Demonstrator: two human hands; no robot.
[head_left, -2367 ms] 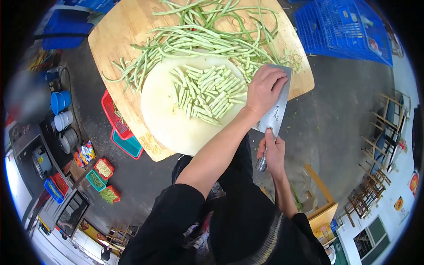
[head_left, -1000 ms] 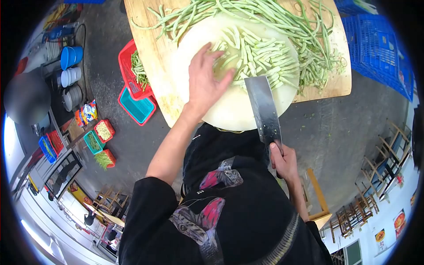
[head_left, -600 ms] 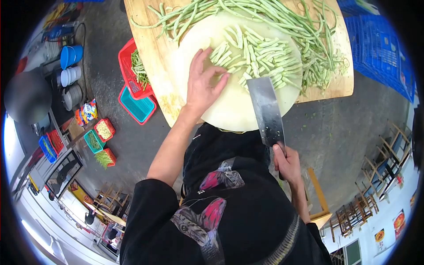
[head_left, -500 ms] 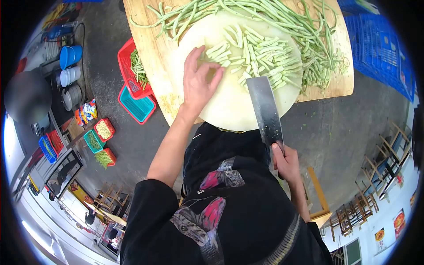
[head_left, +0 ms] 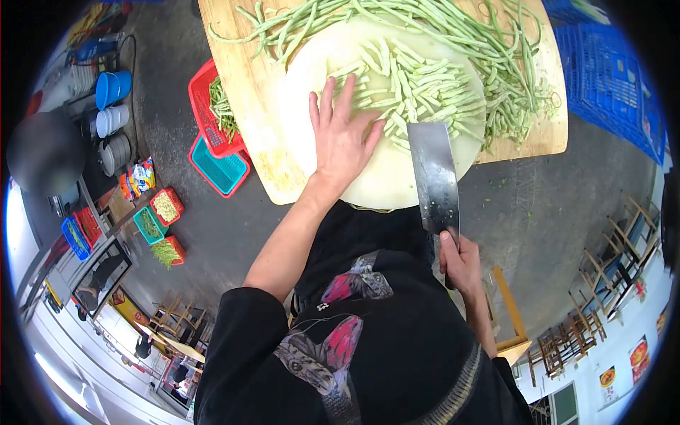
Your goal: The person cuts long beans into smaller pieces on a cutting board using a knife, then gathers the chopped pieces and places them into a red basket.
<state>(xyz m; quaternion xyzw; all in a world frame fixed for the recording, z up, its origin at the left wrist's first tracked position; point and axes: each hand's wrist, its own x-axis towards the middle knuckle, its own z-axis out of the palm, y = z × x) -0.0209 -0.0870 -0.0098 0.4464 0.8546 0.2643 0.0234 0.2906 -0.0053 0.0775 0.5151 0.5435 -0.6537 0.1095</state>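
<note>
My right hand (head_left: pixel 462 262) grips the handle of a cleaver (head_left: pixel 434 173), its broad blade reaching over the near edge of a round cutting board (head_left: pixel 379 180). With fingers spread, my left hand (head_left: pixel 345 138) lies at the left edge of a pile of cut green beans (head_left: pixel 425 88), its fingertips by the nearest pieces. Nothing shows in its grasp. Long uncut beans (head_left: pixel 425 21) curve around the far side of the board, and more heap up at its right.
A wooden table (head_left: pixel 255 134) carries the board. At its left are a red basket (head_left: pixel 202 106) with cut beans and a teal basket (head_left: pixel 225 172). Blue crates (head_left: pixel 602 78) stand at the right. Farther left sit small baskets (head_left: pixel 149 225) of vegetables.
My left hand has moved right and its fingers have spread, nearer the cut beans. The cleaver has shifted slightly right, still in my right hand.
</note>
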